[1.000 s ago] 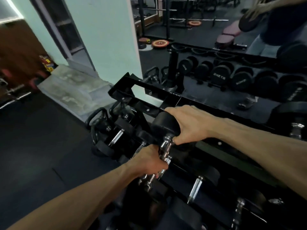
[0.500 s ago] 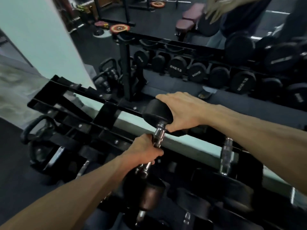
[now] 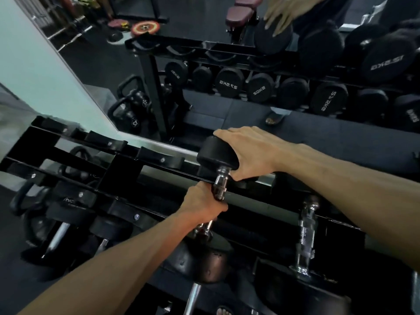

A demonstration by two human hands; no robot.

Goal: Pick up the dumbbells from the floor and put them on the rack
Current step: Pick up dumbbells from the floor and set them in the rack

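Dumbbell (image 3: pixel 217 169) has risen to the rack's (image 3: pixel 127 169) top back rail. Your left hand (image 3: pixel 202 204) grips the handle; right hand (image 3: pixel 247 153) wraps the far head. Seating comes next.

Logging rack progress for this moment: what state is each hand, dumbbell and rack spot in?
Left hand: grips the handle of the carried dumbbell.
Right hand: fingers curled over that dumbbell's far head.
Carried dumbbell: tilted, far head at the top rail, not seated.
Right dumbbell: resting on the rack.
Cradle left of the carried dumbbell: vacant.
Rack: partly filled.
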